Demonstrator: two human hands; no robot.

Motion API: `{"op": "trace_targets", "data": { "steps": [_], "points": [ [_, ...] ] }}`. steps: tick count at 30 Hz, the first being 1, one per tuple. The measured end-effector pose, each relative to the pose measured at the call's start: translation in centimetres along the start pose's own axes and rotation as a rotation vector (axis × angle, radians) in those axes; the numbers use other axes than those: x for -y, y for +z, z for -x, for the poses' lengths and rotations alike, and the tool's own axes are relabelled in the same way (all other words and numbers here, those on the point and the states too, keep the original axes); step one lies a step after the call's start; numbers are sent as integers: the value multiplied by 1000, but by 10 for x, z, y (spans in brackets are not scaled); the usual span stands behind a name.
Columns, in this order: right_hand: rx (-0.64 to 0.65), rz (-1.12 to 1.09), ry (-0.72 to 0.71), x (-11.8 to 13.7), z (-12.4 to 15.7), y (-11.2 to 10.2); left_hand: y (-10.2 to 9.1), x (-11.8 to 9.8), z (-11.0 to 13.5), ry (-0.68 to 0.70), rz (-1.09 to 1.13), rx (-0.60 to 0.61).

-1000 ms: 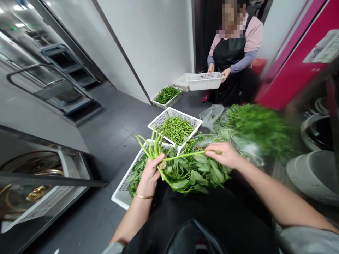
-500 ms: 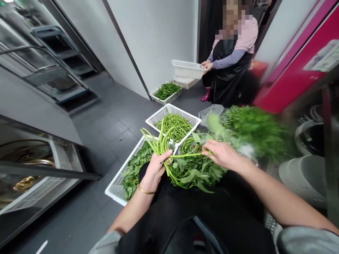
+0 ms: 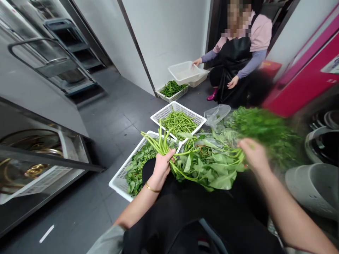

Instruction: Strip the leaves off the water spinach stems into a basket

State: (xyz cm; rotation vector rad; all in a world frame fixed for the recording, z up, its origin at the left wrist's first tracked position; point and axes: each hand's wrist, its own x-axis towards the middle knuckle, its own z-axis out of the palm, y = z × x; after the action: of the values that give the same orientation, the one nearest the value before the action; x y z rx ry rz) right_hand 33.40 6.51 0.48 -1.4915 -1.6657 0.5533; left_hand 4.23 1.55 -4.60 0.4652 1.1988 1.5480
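Watching a seated person handle a bunch of water spinach [image 3: 206,165], its hollow, glossy stems angling up and its broad, soft leaves spilling across a black apron [image 3: 185,211]. The left hand [image 3: 162,166] is clamped around the stems, the grip keeping them bunched and lifting them clear of the leaves. The right hand [image 3: 254,154] is reaching over the far leaf ends, blurred, its fingers seemingly apart; whether it is pinching anything I cannot tell. The bunch is lying over the lap, above a white plastic mesh basket [image 3: 118,185] of leafy greens on the grey tile floor [image 3: 111,123], placed within easy reach, with a second basket of long beans [image 3: 169,110] just beyond. A co-worker [image 3: 238,53] is crouching farther off, one hand on a white tub [image 3: 184,72], beside a smaller basket of beans [image 3: 172,90].
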Motion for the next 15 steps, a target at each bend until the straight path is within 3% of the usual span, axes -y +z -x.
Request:
{"op": "trace_targets", "data": {
  "steps": [2,4,7,10,12,15],
  "points": [
    [185,170,-143,7,1,-3,1,1,-1,59,-75,20],
    [374,305,-315,25,6,9,4,2,0,94,-127,34],
    [596,484,-537,54,13,43,8,4,5,105,-162,67],
    [781,587,-684,67,13,75,9,6,10,93,-163,115],
    [835,460,-713,64,13,89,9,8,12,47,-126,114],
    [730,55,-575,50,13,97,12,11,13,-56,-10,102]
  ]
}}
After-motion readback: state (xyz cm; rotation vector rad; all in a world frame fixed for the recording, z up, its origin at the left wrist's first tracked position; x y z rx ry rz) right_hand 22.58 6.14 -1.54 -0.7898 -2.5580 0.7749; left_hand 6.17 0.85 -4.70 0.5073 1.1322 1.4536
